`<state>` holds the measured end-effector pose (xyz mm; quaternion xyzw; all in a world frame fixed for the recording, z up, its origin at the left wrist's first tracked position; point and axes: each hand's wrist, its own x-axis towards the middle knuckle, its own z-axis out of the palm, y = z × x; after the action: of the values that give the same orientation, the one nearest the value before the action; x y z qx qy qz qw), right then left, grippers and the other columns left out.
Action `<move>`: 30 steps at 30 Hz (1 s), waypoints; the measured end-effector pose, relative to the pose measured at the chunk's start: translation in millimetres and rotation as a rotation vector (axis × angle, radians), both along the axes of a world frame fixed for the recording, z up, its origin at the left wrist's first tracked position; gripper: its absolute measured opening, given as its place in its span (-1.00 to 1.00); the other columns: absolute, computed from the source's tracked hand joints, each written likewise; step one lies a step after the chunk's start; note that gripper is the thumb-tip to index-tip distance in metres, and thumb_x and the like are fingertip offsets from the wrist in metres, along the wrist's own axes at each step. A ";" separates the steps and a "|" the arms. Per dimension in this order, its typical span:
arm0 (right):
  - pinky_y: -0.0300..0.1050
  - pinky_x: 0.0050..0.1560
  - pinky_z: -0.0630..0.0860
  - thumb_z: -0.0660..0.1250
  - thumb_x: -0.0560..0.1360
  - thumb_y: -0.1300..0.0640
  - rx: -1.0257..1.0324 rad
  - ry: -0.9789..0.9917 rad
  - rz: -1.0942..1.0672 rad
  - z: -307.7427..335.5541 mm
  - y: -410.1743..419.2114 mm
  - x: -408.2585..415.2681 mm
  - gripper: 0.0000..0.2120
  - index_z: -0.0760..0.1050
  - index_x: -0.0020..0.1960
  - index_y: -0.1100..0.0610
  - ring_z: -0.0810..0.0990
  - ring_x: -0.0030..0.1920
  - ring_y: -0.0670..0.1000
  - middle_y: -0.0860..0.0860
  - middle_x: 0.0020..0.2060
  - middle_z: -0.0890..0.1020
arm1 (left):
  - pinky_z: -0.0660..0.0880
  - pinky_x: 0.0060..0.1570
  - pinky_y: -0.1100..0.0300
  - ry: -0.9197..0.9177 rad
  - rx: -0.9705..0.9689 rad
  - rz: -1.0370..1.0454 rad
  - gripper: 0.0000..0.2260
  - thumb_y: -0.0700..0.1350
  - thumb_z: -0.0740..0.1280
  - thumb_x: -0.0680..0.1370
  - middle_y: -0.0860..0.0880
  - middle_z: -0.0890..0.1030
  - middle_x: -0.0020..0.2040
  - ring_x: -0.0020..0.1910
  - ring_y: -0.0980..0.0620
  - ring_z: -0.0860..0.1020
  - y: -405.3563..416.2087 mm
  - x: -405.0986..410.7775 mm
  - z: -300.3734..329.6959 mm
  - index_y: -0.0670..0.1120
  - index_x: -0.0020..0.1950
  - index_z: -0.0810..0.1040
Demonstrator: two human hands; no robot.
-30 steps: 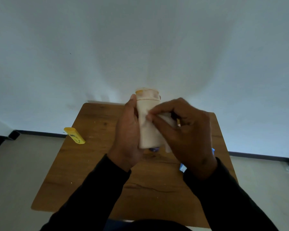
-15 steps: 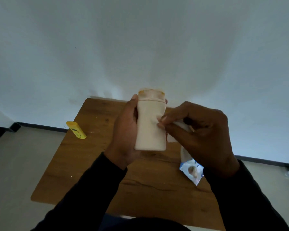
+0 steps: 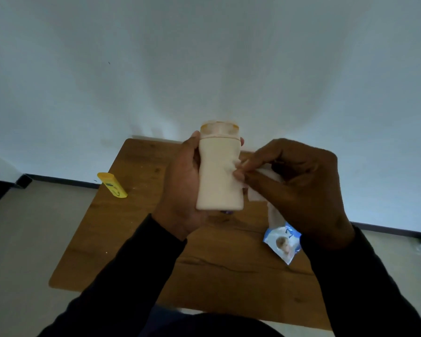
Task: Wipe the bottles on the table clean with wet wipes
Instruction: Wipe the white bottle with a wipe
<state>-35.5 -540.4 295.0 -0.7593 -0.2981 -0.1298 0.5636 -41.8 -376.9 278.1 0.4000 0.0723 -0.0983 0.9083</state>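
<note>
Standing upright in the air above the middle of the bench (image 3: 141,242), the cream bottle (image 3: 219,176) is being gripped by the left hand (image 3: 180,190), thumb up its near-left side and fingertips just showing round the far side below the cap. The right hand (image 3: 299,188) is pinching a bunched white wipe (image 3: 258,188) between thumb and curled fingers and pressing it against the bottle's right flank, about halfway down. A tail of the wipe is hanging down towards the blue-and-white wipes packet (image 3: 282,242), which is lying near the bench's right edge. I cannot tell whether the tail is touching the packet.

A second bottle, yellow (image 3: 112,184), is lying on its side, overhanging the left edge towards the far-left corner, well apart from both hands.

The cream bottle is looking like light plastic, stiff enough to take rubbing without buckling, though probably hollow enough to give a little under a hard squeeze. Its smooth skin will likely be getting slippery once wet, so the pinched waist, where the left hand is already sitting, seems the safest hold; the cap, stained orange, looks like the part needing most attention. The wipe is soft and limp, so it probably works best kept bunched under the fingertips. The yellow bottle appears not yet wiped.
</note>
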 end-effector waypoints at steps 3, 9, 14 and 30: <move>0.02 -0.12 0.66 0.56 0.42 0.29 -0.067 -0.007 0.027 -1.5 6.4 -3.8 -0.90 0.68 -0.12 0.16 0.72 -0.10 -0.06 -0.05 -0.15 0.73 | 0.59 -0.02 0.07 0.027 0.018 0.049 -0.46 0.15 0.00 0.66 -0.19 0.62 0.10 0.02 -0.11 0.57 2.7 1.7 -2.9 -0.18 0.20 0.62; -0.09 -0.01 0.67 0.56 0.41 0.28 -0.074 0.012 0.013 -4.1 6.8 -5.4 -0.92 0.68 -0.17 0.17 0.72 -0.09 -0.14 -0.07 -0.17 0.73 | 0.51 -0.10 0.06 0.026 0.019 0.049 -0.42 0.18 0.00 0.65 -0.20 0.60 -0.09 -0.15 -0.08 0.54 3.2 3.2 -2.7 -0.23 0.29 0.55; -0.09 -0.18 0.63 0.56 0.43 0.25 -0.084 -0.043 -0.129 -7.2 17.8 -2.9 -0.91 0.67 -0.14 0.11 0.69 -0.14 -0.12 -0.10 -0.19 0.71 | 0.53 0.05 0.00 0.040 -0.001 0.089 -0.41 0.20 0.00 0.66 -0.22 0.57 0.08 0.05 -0.14 0.54 -0.5 4.7 -9.5 -0.22 0.40 0.47; -0.24 -0.16 0.62 0.55 0.43 0.21 -0.134 0.008 -0.052 -18.0 24.0 -8.2 -0.92 0.67 -0.11 0.10 0.68 -0.09 -0.21 -0.17 -0.16 0.70 | 0.50 -0.21 0.14 0.078 -0.077 0.221 -0.47 0.29 0.11 0.60 -0.09 0.54 -0.20 -0.23 0.02 0.53 -2.9 0.5 -12.1 -0.14 0.08 0.57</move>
<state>-43.7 -516.4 276.9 -0.8034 -0.2843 -0.1210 0.5090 -41.3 -379.8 266.1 0.3503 0.1474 -0.0157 0.9249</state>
